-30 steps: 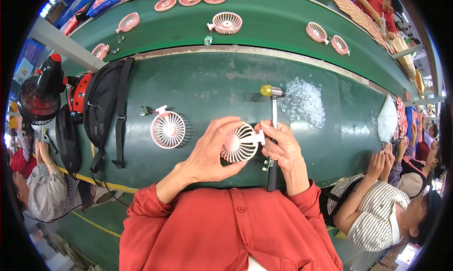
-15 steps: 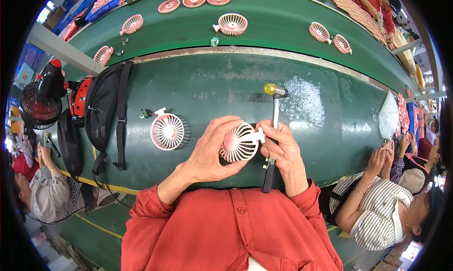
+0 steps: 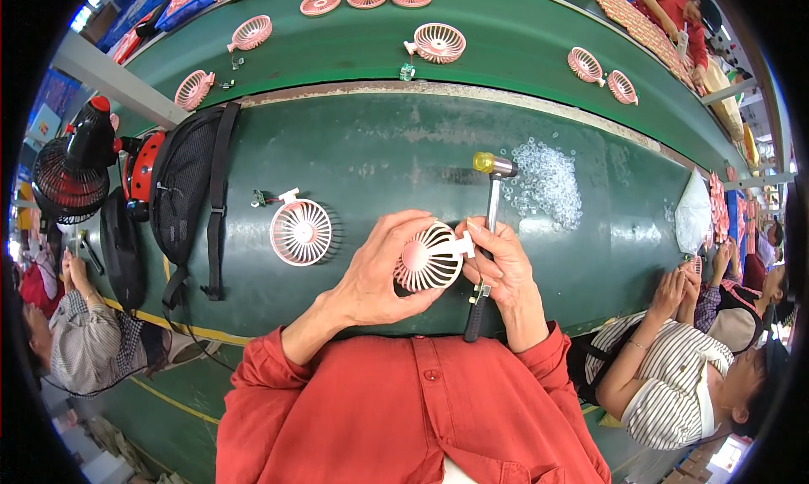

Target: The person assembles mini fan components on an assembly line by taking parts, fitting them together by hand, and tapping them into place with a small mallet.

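My left hand (image 3: 379, 269) is closed round a pink fan head (image 3: 417, 261) with a slatted cage, held low over the green table. At its white neck, the thumb and fingers of my right hand (image 3: 506, 265) pinch the piece. A small circuit board (image 3: 480, 291) hangs on wires just below that neck. A mallet (image 3: 494, 193) with a yellow face and black grip runs behind the fingers of my right hand; whether they also grip it, I cannot tell. To the left, a second pink fan head (image 3: 301, 231) lies on the table with its board beside it.
Small clear rings (image 3: 546, 185) are heaped right of the mallet. A black mesh bag (image 3: 187, 189) and a black fan (image 3: 72, 176) stand at the left. Beyond the ledge, a green conveyor (image 3: 506, 58) carries several pink fan parts. People sit on both sides.
The fan parts on the conveyor have shifted right. Both hands keep nearly the same hold on the fan head, and the hanging board has swung slightly.
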A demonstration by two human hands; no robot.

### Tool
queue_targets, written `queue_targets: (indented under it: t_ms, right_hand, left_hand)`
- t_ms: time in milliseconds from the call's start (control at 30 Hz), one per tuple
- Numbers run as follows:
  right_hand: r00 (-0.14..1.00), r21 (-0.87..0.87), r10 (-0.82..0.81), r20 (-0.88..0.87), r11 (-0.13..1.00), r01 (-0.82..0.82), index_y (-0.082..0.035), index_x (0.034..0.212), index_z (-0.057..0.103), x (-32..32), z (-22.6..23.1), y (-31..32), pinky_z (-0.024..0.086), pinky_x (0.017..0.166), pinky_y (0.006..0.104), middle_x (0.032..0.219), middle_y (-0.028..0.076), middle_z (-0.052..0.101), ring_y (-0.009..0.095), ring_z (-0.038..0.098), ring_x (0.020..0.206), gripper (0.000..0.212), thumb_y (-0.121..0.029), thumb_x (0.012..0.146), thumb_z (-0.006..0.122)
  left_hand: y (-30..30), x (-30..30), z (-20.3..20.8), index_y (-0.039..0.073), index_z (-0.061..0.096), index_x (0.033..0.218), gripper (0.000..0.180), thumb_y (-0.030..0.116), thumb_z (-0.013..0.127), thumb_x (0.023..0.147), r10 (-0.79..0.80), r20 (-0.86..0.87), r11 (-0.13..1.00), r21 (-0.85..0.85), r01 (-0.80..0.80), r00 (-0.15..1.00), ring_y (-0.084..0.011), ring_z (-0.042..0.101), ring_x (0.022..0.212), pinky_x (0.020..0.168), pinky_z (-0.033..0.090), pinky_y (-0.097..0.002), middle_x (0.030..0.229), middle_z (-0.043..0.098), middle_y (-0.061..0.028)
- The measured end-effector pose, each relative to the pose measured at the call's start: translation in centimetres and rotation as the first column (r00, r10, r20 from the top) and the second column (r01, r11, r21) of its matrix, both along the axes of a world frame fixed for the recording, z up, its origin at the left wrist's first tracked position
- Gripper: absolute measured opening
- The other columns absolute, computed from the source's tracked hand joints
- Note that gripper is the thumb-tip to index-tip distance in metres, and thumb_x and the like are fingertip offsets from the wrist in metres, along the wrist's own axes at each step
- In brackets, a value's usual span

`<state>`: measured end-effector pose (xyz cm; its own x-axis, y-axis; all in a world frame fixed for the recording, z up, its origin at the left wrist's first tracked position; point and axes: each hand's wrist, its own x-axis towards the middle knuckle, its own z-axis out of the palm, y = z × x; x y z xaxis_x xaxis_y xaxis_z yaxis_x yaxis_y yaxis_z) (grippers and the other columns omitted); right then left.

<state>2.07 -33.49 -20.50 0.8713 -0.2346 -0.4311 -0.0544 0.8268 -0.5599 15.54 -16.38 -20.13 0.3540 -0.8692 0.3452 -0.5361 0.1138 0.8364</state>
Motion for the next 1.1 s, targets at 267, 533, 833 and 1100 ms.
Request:
queue_targets:
  t_ms: [267,533,833,1100]
  right_hand:
    - [0.992,-0.077,-0.048,0.116,0.995,0.057,0.006,0.109,0.065,-0.7,-0.2,0.4,0.023,0.035,0.0204,0.056,0.0,0.053,0.002,0.03,0.036,0.022,-0.01,0.095,0.061]
    - [0.983,-0.982,-0.184,-0.015,0.187,0.02,0.004,0.104,0.071,-0.6,1.9,2.2,0.044,0.06,0.023,0.085,0.001,0.066,0.007,0.054,0.066,0.023,-0.01,0.086,0.075]
    - [0.936,-0.51,-0.288,-0.202,0.847,0.15,0.008,0.107,0.066,0.5,3.8,1.7,0.025,0.038,0.0207,0.068,0.003,0.063,0.002,0.042,0.044,0.022,-0.002,0.087,0.071]
    - [0.843,-0.882,-0.537,-0.019,0.407,0.239,0.002,0.102,0.069,0.6,3.7,1.9,0.032,0.043,0.0198,0.086,0.005,0.065,0.002,0.044,0.05,0.014,-0.006,0.091,0.068]
  left_hand:
    - [0.1,0.3,-0.1,0.001,0.045,0.134,0.075,0.016,0.082,0.069,-0.032,-0.117,0.999,0.035,0.037,0.993,-0.0351,0.052,0.121,0.098,0.047,-0.0405,0.131,0.049,-0.0183]
    - [-0.1,0.1,1.4,0.0,0.049,0.132,0.077,0.017,0.081,0.064,0.076,0.211,0.992,0.078,-0.095,0.975,-0.0353,0.055,0.107,0.083,0.052,-0.0429,0.127,0.05,-0.0172]
    - [-0.1,1.8,2.8,-0.001,0.031,0.144,0.093,0.033,0.082,0.075,0.112,-0.081,0.905,0.42,-0.068,0.99,-0.0384,0.053,0.12,0.099,0.046,-0.0435,0.133,0.049,-0.0222]
    - [-3.8,10.3,3.7,0.002,0.059,0.108,0.036,0.022,0.075,0.082,0.286,0.245,0.944,0.093,-0.316,0.926,-0.028,0.059,0.086,0.076,0.049,-0.0368,0.094,0.058,-0.0119]
